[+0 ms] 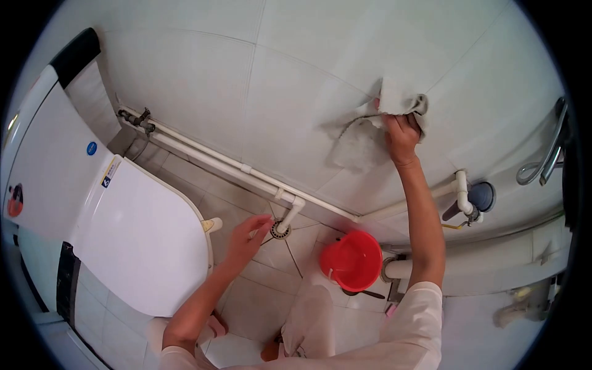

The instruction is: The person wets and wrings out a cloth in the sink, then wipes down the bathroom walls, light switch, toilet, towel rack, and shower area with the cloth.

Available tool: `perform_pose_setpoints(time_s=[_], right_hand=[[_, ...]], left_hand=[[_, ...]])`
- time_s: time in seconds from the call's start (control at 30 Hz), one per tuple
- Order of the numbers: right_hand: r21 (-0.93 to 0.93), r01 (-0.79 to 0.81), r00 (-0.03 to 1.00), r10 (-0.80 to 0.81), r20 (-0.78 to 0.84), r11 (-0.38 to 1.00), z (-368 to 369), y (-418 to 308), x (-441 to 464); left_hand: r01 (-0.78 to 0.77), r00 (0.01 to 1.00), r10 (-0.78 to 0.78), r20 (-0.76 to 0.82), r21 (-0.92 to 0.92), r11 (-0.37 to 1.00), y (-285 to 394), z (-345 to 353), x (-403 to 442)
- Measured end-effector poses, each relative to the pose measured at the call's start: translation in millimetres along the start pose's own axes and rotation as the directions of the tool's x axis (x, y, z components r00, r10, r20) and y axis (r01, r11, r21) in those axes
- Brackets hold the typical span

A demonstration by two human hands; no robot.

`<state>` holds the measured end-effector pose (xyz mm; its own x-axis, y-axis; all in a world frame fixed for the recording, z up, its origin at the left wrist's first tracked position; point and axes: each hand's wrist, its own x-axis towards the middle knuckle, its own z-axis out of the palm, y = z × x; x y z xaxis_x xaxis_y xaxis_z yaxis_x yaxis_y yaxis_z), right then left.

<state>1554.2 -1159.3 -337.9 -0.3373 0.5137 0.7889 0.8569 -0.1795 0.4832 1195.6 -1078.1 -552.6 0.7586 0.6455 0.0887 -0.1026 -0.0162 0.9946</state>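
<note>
My right hand [402, 137] grips a crumpled grey-white cloth [364, 137] and presses it against the tiled wall [302, 86]. Part of the cloth hangs to the left of my fingers. Lower down, my left hand [248, 239] is held over the floor beside the toilet, with fingers apart and nothing in them. Just right of its fingertips is a round floor drain [280, 229] with a white pipe running into it.
A white toilet [145, 237] with a closed lid fills the left side. White pipes [216, 161] run along the wall's base. On the floor stands a red bucket [351, 261]. A metal faucet [552, 148] is at far right.
</note>
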Motion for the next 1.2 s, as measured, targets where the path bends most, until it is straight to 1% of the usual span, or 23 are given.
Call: perform_pose_setpoints(time_s=[0.13, 0.23, 0.33, 0.37, 0.4, 0.43, 0.47, 0.53, 0.63, 0.67, 0.73, 0.77, 0.83, 0.87, 0.9, 0.93, 0.97, 1.0, 1.03, 1.07, 1.1, 1.13, 1.2], right_hand=[[0.071, 0.012, 0.997, -0.007, -0.077, 0.997, 3.9, -14.8, 2.1], [0.228, -0.132, 0.988, 0.146, -0.044, 0.965, 7.9, -20.6, 9.0], [0.492, -0.474, 0.881, 0.391, 0.267, 0.731, 13.1, -57.3, -5.0], [0.612, -0.53, 0.84, 0.464, 0.282, 0.587, 19.7, -85.1, -16.9], [0.593, -0.722, 0.69, 0.417, 0.591, 0.356, 22.9, -107.0, -36.9], [0.576, -0.778, 0.626, 0.39, 0.675, 0.252, 24.0, -136.9, -59.1], [0.368, -0.929, 0.341, 0.321, 0.884, -0.025, 4.3, -168.4, -61.9], [0.158, -0.775, 0.169, 0.041, 0.985, -0.611, -29.0, -212.5, -71.6], [0.66, -0.715, 0.65, 0.127, 0.749, -0.23, -52.2, -236.5, -90.2], [0.709, -0.702, 0.704, 0.211, 0.679, 0.06, -57.0, -237.7, -88.5], [0.572, -0.553, 0.821, 0.279, 0.498, 0.606, -68.1, -240.4, -86.6], [0.744, -0.568, 0.815, 0.368, 0.447, 0.352, -59.7, -241.7, -98.2], [0.642, -0.766, 0.595, 0.352, 0.722, -0.021, -56.1, -224.2, -120.1], [0.538, -0.817, 0.472, 0.297, 0.83, -0.206, -66.4, -212.6, -106.5], [0.474, -0.854, 0.388, 0.345, 0.855, -0.216, -80.6, -196.1, -93.4], [0.606, -0.781, 0.445, 0.544, 0.712, -0.154, -54.5, -170.5, -131.6], [0.623, -0.782, 0.46, 0.686, 0.564, 0.011, -55.6, -133.4, -120.7], [0.606, -0.736, 0.562, 0.771, 0.3, 0.3, -64.9, -90.0, -92.6], [0.5, -0.652, 0.671, 0.741, 0.032, 0.569, -74.7, -52.4, -66.3], [0.331, -0.56, 0.761, 0.63, -0.158, 0.759, -85.9, -22.9, -38.9], [0.261, -0.39, 0.85, 0.454, -0.267, 0.883, -113.0, -21.1, 13.3], [-0.044, -0.374, 0.902, 0.352, -0.249, 0.926, -110.8, 1.2, 15.6], [-0.19, -0.347, 0.931, 0.314, -0.186, 0.918, -82.8, 11.8, 6.1]], left_hand=[[-0.13, 0.991, 0.129, 0.025, 0.041, 0.991, 10.6, 5.9, 5.9], [-0.165, 0.983, 0.165, 0.077, -0.016, 0.986, 16.2, 17.9, 10.6], [-0.073, 0.985, 0.094, 0.145, -0.147, 0.987, 19.8, 36.4, 13.0], [-0.033, 0.989, 0.061, 0.136, -0.196, 0.98, 17.7, 43.5, 12.9], [0.011, 0.991, 0.022, 0.131, -0.246, 0.969, 13.8, 48.4, 12.0], [0.012, 0.993, 0.011, 0.118, -0.198, 0.98, 8.3, 49.8, 10.6], [0.092, 0.992, -0.06, 0.108, -0.319, 0.943, 7.5, 50.0, 7.0], [0.238, 0.971, -0.209, 0.115, -0.543, 0.806, 5.9, 48.9, 0.0], [0.267, 0.952, -0.078, 0.297, -0.679, 0.684, 6.9, 43.0, -6.2], [0.294, 0.936, -0.04, 0.35, -0.712, 0.638, 19.5, 43.5, -8.8], [0.341, 0.914, -0.063, 0.401, -0.675, 0.654, 35.6, 54.0, -14.4], [0.368, 0.901, -0.08, 0.426, -0.654, 0.661, 38.6, 58.1, -14.4], [0.405, 0.865, -0.057, 0.498, -0.628, 0.664, 46.9, 58.9, -12.5], [0.385, 0.861, -0.059, 0.504, -0.573, 0.723, 58.1, 53.8, -11.8], [0.363, 0.859, -0.066, 0.507, -0.514, 0.777, 70.0, 45.1, -11.2], [0.339, 0.86, -0.077, 0.504, -0.452, 0.826, 78.6, 34.6, -8.6], [0.187, 0.912, -0.033, 0.408, -0.343, 0.921, 81.9, 23.9, -2.2], [0.132, 0.957, -0.054, 0.286, -0.259, 0.957, 90.3, 10.4, 1.0], [0.087, 0.986, -0.061, 0.158, -0.164, 0.983, 96.2, -5.0, 4.3], [0.029, 0.998, -0.025, 0.055, -0.065, 0.997, 87.9, -23.7, 11.2], [-0.019, 0.999, 0.021, -0.044, 0.039, 0.999, 76.3, -42.7, 17.4], [-0.025, 0.995, 0.032, -0.093, 0.075, 0.997, 67.7, -58.9, 20.6], [-0.017, 0.989, 0.037, -0.143, 0.139, 0.99, 53.5, -81.3, 21.5]])
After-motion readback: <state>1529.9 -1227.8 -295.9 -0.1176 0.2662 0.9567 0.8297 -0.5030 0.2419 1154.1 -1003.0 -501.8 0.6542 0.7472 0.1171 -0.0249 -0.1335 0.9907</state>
